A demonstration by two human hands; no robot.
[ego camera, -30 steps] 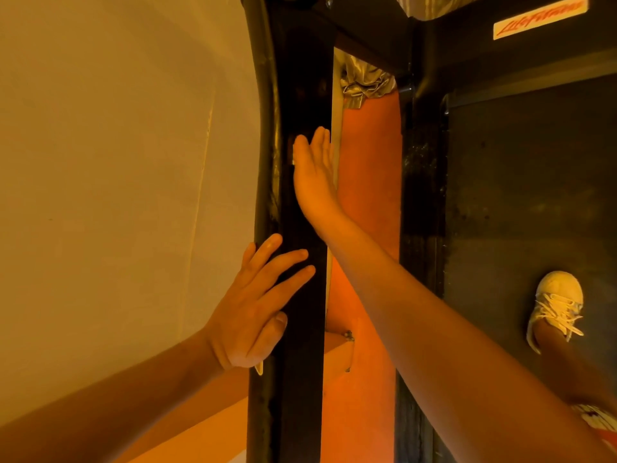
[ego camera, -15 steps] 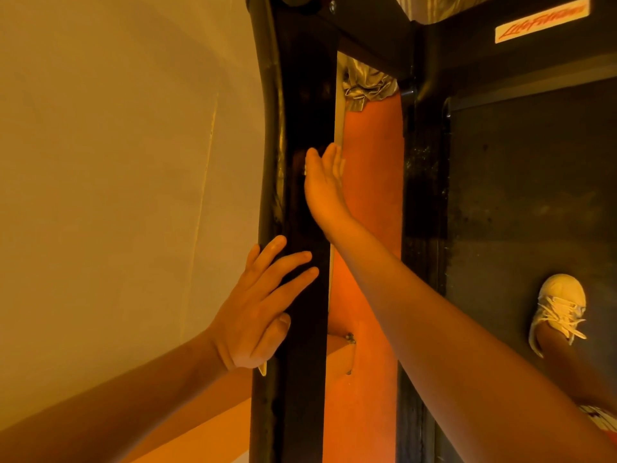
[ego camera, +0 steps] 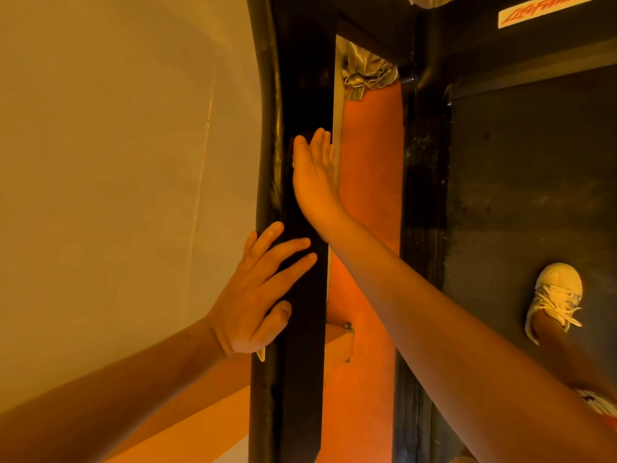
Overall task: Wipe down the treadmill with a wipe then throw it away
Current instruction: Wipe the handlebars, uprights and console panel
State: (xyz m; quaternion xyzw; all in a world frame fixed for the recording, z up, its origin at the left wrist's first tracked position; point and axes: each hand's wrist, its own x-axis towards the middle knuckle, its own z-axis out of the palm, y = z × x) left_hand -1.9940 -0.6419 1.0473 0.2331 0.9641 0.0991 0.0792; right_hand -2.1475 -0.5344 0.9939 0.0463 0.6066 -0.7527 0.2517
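Two bare hands on the treadmill's black side rail [ego camera: 300, 412], left hand [ego camera: 248, 295] grip released, fingers splayed flat on it, pale sliver [ego camera: 261, 355] under its heel, cannot tell if wipe, right hand [ego camera: 314, 182] higher, grip released, straight fingers against rail, white sneaker [ego camera: 556, 295] on belt [ego camera: 517, 195]

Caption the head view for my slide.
Fingers straight, left hand and right hand rest on the black treadmill rail.

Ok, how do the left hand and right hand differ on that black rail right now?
The left hand lies flat with fingers spread; the right hand has fingers together, seen edge-on. The left hand sits nearer the camera, the right hand farther up the black rail. Both have straight fingers touching the rail.
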